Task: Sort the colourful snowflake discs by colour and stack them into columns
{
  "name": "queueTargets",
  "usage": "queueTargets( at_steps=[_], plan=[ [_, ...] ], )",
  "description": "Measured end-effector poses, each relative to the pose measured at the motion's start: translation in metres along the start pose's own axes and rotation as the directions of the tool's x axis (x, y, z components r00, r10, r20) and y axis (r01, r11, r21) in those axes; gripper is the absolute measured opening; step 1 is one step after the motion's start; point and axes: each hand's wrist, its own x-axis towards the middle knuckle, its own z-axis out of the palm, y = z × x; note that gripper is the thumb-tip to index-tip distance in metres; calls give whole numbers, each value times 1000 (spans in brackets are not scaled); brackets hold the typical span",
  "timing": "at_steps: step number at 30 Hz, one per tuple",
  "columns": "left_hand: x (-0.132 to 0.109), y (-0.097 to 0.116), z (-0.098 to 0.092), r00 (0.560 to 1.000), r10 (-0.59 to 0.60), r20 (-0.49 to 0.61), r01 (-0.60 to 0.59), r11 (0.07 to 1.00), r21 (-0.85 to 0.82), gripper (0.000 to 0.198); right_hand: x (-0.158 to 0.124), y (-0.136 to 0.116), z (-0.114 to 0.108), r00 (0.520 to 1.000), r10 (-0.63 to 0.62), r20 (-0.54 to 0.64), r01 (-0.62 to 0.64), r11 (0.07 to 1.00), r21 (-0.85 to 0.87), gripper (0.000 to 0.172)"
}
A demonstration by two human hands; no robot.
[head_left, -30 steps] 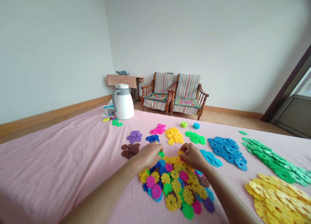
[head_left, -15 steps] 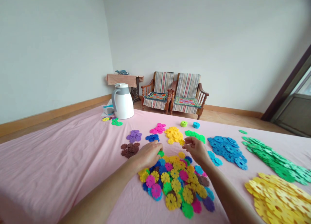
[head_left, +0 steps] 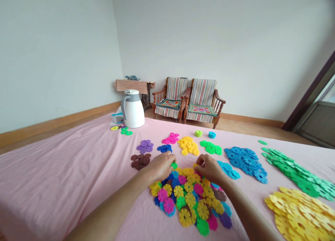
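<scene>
Right hand (head_left: 208, 167) has quit yellow pile (head_left: 188, 145) for yellow disc (head_left: 195, 165), grip indeterminate; left hand (head_left: 161, 167) pinches green disc (head_left: 174, 165). Picking appears underway; clean lift required.

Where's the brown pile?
Head view, left of centre: the brown pile lies on the near side of the purple pile, left of the left hand.

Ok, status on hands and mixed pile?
Left hand at green snowflake disc. Right hand at yellow snowflake disc. Mixed-colour pile partly behind right wrist.

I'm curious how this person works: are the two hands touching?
Apart: the head view shows pink cloth between the left hand and the right hand.
</scene>
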Motion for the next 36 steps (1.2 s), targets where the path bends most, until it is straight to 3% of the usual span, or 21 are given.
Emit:
queueTargets(
  at_steps=[8, 12, 15, 20, 23, 28, 31, 36],
  plan=[
    [-1, 0, 1, 1000, 2, -9, -2, 1000, 12, 15, 5, 2, 4, 997, 11, -73, -1, 991, 136, 7],
    [-1, -1, 2, 1000, 6, -11, -6, 1000, 3, 13, 8, 5, -2, 994, 45, -103, -30, 989, 142, 17],
    [-1, -1, 2, 1000, 1, -7, -1, 1000, -3, 12, 3, 8, -9, 998, 8, -57, -4, 997, 78, 13],
    [-1, 0, 1, 1000, -1, -3, 1, 1000, -7, 12, -8, 15, -17, 997, -42, 63, 46, 997, -64, 26],
    [0, 0, 0, 1000, -3, 4, 3, 1000, -12, 11, -9, 16, -21, 987, -41, 156, 66, 985, -159, 23],
    [0, -1, 1, 1000, 1, -11, -2, 1000, -12, 12, -7, 17, -24, 983, -28, 181, 57, 986, -159, 18],
    [0, -1, 2, 1000, 4, -17, -4, 1000, -3, 13, -7, 17, -23, 989, -47, 142, 61, 993, -100, 18],
    [0, -1, 0, 999, 20, -35, -22, 998, -55, 16, -3, 10, -17, 998, -35, -48, 35, 999, -2, 10]
  ],
)
